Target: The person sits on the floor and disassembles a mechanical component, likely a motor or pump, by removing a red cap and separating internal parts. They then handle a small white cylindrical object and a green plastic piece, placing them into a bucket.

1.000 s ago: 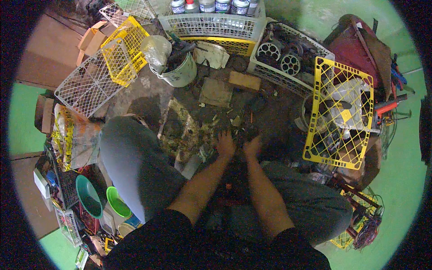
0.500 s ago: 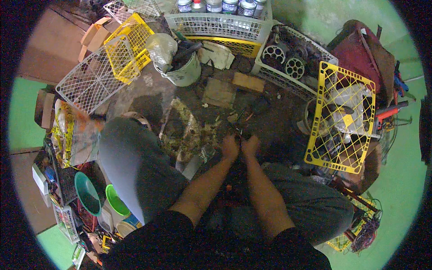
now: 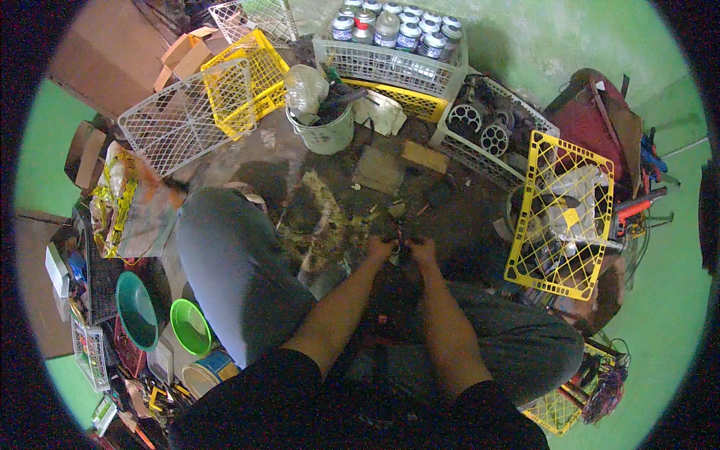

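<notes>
Both hands are close together over the dark floor between my bent knees. My left hand (image 3: 380,248) is closed, its fingertips pointing toward the other hand. A narrow gap to the right, my right hand (image 3: 422,251) is closed too, with its fingers curled inward. Between them shows a small dark, partly shiny piece (image 3: 396,253), too dim and small to name. What each hand grips is hidden by the fingers. Just beyond the hands lie small scraps (image 3: 396,208) on the floor and a flat, worn board (image 3: 379,169).
A yellow crate (image 3: 562,217) with bagged things stands at the right. Farther off are a crate of metal parts (image 3: 491,124), a crate (image 3: 390,64) holding several cans, and a filled white bucket (image 3: 322,133). Green basins (image 3: 137,311) sit at the left beside my knee.
The view has tilted up a little, so more cans show at the back and the surroundings sit lower. My hands remain close together, slightly farther apart than before.
</notes>
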{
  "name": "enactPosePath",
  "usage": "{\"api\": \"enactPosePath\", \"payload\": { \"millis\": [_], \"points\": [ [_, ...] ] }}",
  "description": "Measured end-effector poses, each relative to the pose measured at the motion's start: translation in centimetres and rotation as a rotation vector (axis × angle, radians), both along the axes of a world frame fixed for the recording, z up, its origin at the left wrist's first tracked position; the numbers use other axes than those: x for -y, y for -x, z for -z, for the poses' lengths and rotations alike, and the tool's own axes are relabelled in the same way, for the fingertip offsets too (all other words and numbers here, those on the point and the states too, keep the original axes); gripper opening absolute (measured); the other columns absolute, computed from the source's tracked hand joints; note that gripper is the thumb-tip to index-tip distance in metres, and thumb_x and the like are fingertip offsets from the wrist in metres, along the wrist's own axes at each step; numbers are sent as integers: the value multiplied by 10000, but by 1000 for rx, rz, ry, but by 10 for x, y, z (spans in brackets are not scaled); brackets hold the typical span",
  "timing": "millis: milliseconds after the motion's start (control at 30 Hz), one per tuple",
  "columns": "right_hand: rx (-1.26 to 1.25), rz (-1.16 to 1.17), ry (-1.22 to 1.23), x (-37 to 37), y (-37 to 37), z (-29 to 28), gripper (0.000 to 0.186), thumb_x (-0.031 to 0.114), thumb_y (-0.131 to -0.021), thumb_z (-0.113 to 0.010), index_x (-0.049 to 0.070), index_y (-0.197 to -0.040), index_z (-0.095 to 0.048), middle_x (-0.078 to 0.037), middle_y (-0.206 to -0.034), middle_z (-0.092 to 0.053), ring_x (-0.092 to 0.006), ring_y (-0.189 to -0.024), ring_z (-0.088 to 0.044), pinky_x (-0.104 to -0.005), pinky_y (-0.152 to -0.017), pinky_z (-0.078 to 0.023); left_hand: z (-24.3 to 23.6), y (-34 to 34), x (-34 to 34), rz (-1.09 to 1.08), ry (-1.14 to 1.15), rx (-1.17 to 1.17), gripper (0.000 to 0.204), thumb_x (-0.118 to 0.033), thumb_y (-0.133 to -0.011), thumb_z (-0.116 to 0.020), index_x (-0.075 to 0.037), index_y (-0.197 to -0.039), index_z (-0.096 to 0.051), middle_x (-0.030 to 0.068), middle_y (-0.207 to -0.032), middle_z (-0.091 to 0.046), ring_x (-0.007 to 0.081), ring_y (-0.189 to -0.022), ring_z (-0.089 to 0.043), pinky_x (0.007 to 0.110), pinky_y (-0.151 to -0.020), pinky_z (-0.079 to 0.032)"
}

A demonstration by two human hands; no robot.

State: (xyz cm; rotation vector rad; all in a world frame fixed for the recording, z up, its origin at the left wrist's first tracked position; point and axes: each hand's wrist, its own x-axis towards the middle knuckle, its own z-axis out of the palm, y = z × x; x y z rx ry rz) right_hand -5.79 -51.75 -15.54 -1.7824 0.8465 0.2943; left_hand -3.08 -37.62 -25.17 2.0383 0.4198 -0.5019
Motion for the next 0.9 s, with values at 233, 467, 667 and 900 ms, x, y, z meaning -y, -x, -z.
{"api": "enactPosePath", "payload": {
  "millis": [233, 467, 667, 900],
  "points": [
    [53, 11, -131, 2, -12, -5, 403, 139, -812, -793, -42, -1146, -657, -116, -1035, -706, -212, -847, -671, -351, -735, -550, -47, -18, -16, 37, 245, 22, 388, -243, -728, -862, -24, -1015, -720, 96, -961, -736, 237, -849, -684, 396, -776, -538],
    [178, -111, -384, -55, -34, -30, 443, 149, -817, -792, -67, -1165, -624, -135, -1042, -691, -226, -842, -672, -354, -704, -562, -81, -26, -77, -31, 481, 258, 545, -350, -695, -886, -15, -1074, -683, 108, -1012, -728, 256, -887, -682, 394, -807, -539],
    [416, -259, 124, -2, -76, 18, 488, 158, -829, -775, -81, -1207, -581, -154, -1087, -675, -242, -861, -673, -361, -702, -569, -169, -47, -66, 139, 283, 162, 603, -447, -717, -843, -13, -1105, -686, 149, -1039, -718, 271, -919, -681, 391, -844, -531],
    [513, -424, 156, -113, -105, -73, 380, 173, -872, -730, -33, -1175, -630, -163, -995, -684, -230, -831, -662, -366, -671, -601, -230, -39, -148, -206, 253, 108, 512, -410, -771, -814, -19, -1089, -723, 148, -884, -726, 206, -783, -671, 367, -712, -538]
  ]
}}
